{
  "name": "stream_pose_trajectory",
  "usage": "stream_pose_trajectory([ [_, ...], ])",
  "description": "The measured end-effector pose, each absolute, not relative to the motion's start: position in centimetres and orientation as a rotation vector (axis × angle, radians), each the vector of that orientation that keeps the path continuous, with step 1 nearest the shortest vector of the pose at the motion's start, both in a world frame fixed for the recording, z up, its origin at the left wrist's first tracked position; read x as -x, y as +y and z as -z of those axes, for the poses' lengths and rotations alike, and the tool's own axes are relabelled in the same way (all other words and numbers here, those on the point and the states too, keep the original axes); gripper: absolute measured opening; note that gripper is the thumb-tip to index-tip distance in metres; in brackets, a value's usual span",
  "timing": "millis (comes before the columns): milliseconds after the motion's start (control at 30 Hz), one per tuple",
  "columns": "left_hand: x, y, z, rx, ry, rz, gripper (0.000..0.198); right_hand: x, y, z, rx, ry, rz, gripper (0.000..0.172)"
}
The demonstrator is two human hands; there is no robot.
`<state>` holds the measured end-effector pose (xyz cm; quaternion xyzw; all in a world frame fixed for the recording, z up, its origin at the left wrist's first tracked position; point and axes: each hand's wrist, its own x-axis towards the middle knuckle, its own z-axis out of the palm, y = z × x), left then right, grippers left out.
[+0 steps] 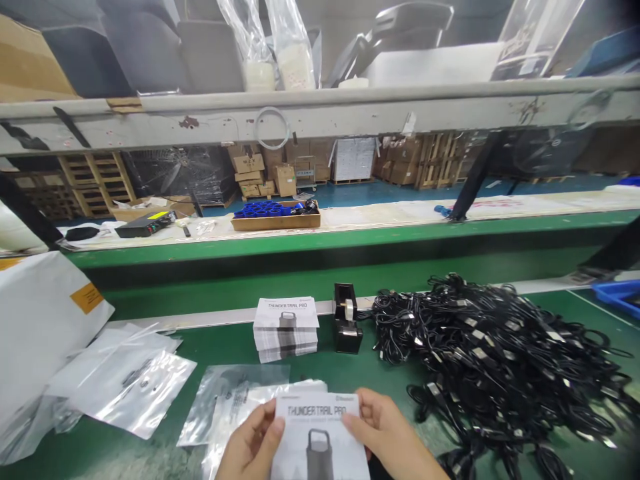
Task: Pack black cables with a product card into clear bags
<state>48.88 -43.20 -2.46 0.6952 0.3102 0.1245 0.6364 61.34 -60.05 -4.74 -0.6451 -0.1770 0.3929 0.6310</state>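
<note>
My left hand (253, 445) and my right hand (387, 437) both pinch a white "Thunder Trail Pro" booklet (320, 433) at the bottom centre, one hand on each side edge. Under it lie clear plastic bags (235, 400) on the green table (210, 340). A stack of the same booklets (286, 328) sits just beyond, beside a black tape dispenser (347, 327). A large heap of black coiled cables (495, 360) fills the right side, close to my right hand.
More clear bags (133, 383) and a big white bag (35, 333) lie at left. Beyond a green ledge stand a wooden tray of blue parts (275, 215) and a black box (146, 225). A blue bin (620, 295) sits far right. A grey shelf (320, 110) hangs overhead.
</note>
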Motion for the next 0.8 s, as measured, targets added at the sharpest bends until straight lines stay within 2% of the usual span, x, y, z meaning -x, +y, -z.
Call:
stream_pose_trajectory([
  [133,-49.7,-42.1,3.3,-2.157,0.785,-0.473,0.027,-61.8,-62.5,6.8,1.434,-0.248,-0.856,0.035],
  [367,-49.5,-43.4,5.3,-2.461,0.691,-0.135,0.016,-61.3,-64.7,6.9,1.364,-0.173,-0.815,0.035],
  [467,-49.2,-44.7,5.5,-2.514,0.551,-0.135,0.013,-61.3,-65.4,5.6,1.405,-0.161,-0.797,0.037],
  [533,-49.2,-45.0,5.5,-2.555,0.515,-0.270,0.019,-61.3,-65.8,4.8,1.461,-0.149,-0.791,0.040],
  [667,-48.9,-44.0,6.3,-2.733,0.641,-0.607,0.046,-60.3,-65.6,4.3,1.304,0.033,-0.822,0.046],
  [733,-48.4,-43.4,7.2,-2.807,0.625,-0.633,0.049,-59.5,-65.2,4.6,1.127,0.121,-0.937,0.050],
  [800,-47.8,-43.0,8.0,-2.830,0.557,-0.624,0.043,-58.7,-64.7,5.1,0.966,0.182,-1.029,0.050],
])
